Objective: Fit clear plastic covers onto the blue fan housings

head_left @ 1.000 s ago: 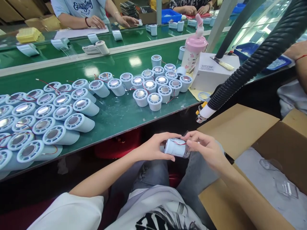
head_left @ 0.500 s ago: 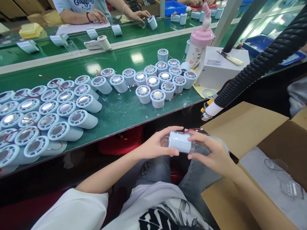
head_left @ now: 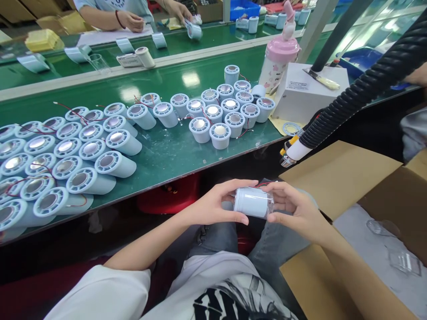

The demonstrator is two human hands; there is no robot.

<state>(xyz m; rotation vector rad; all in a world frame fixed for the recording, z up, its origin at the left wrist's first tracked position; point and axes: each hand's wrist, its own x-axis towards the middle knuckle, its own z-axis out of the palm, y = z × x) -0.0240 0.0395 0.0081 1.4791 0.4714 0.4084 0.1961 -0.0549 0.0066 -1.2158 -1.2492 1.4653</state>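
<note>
Between my two hands, above my lap, a light-blue plastic cylinder (head_left: 251,202) lies on its side with red wires behind it. My left hand (head_left: 216,202) is closed around its left end, thumb along the lower side. At the other end my right hand (head_left: 295,209) grips a clear plastic sleeve (head_left: 270,205) that sits around the cylinder's right end. Some of the right fingers are hidden behind it. On the green bench (head_left: 173,155) stand many similar blue cylinders (head_left: 220,135) with silver round centres, several with thin red and black wires.
An open cardboard box (head_left: 347,173) with clear plastic pieces (head_left: 405,262) is at my right. Above it hangs a black corrugated hose (head_left: 353,84). A pink-lidded cup (head_left: 282,51) and a white box-shaped device (head_left: 308,93) stand on the bench. Across it, a co-worker's hand (head_left: 180,11) holds a blue part.
My right fingers have shifted rightward off the cylinder's body toward the clear sleeve, and more of the blue surface shows. Across the bench, the co-worker's hand has moved left with a blue part.
</note>
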